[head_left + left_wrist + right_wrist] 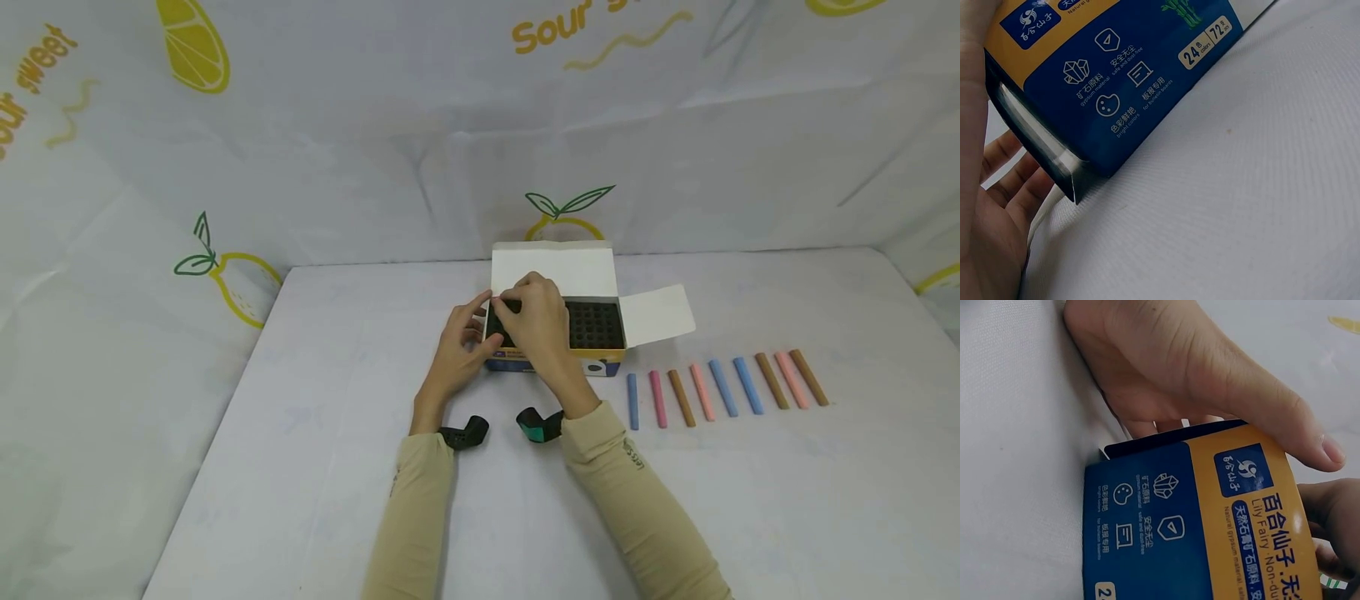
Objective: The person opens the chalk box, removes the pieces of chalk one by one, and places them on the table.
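Chalk box (558,333) open mid-table. Left hand (459,337) cups box's left end, fingers relaxed. Right hand (534,321) pinches something small over tray; what, cannot tell. Risk: box slides, piece snaps. 9 chalk sticks (723,387) right of grip.

Your right hand (536,321) covers the left part of the chalk box (592,329), so whatever its fingertips pinch there can't be made out. Left hand (461,342) fingers are hidden behind the box's side. Wrist views crop the box at the frame edges. Head view: front label print too small to read.
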`<action>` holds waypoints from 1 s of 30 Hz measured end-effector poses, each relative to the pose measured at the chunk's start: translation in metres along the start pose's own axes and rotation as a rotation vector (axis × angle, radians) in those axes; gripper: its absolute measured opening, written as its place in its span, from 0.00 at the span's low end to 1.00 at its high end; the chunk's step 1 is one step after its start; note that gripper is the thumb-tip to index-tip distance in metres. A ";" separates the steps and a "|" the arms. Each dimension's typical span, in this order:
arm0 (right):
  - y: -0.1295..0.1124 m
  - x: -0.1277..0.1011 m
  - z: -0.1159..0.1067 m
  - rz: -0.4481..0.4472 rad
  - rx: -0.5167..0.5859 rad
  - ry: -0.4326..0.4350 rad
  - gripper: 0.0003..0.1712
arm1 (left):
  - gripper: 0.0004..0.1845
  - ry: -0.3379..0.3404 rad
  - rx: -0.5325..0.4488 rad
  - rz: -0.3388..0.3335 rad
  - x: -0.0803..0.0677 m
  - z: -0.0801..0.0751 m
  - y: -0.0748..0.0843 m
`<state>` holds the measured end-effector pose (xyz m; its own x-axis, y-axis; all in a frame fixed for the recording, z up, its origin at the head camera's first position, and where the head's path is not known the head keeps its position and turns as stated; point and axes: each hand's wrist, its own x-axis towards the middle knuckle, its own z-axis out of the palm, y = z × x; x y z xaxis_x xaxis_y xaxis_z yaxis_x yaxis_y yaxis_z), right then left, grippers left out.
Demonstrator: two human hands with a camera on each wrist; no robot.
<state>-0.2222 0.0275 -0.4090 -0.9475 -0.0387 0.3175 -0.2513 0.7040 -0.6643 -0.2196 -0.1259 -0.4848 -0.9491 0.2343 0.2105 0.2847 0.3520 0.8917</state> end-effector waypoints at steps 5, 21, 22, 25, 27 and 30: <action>0.002 0.002 -0.001 -0.035 0.083 0.048 0.12 | 0.57 0.001 -0.001 0.009 0.000 -0.001 0.001; 0.006 0.007 0.001 -0.051 0.158 0.077 0.16 | 0.57 -0.001 -0.018 0.009 0.001 -0.001 0.000; 0.006 0.008 0.001 -0.053 0.153 0.070 0.15 | 0.57 -0.001 -0.017 0.010 0.001 -0.001 -0.001; 0.006 0.008 0.001 -0.056 0.146 0.062 0.15 | 0.57 0.001 -0.012 0.016 0.001 -0.001 -0.001; 0.006 0.008 0.001 -0.058 0.162 0.068 0.15 | 0.58 0.000 -0.011 0.016 0.001 -0.001 0.000; 0.004 0.009 -0.002 -0.065 0.208 0.090 0.15 | 0.58 0.002 -0.010 0.012 0.000 -0.001 0.000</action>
<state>-0.2313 0.0314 -0.4068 -0.9089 -0.0088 0.4169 -0.3550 0.5406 -0.7627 -0.2200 -0.1264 -0.4843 -0.9459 0.2369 0.2215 0.2943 0.3398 0.8933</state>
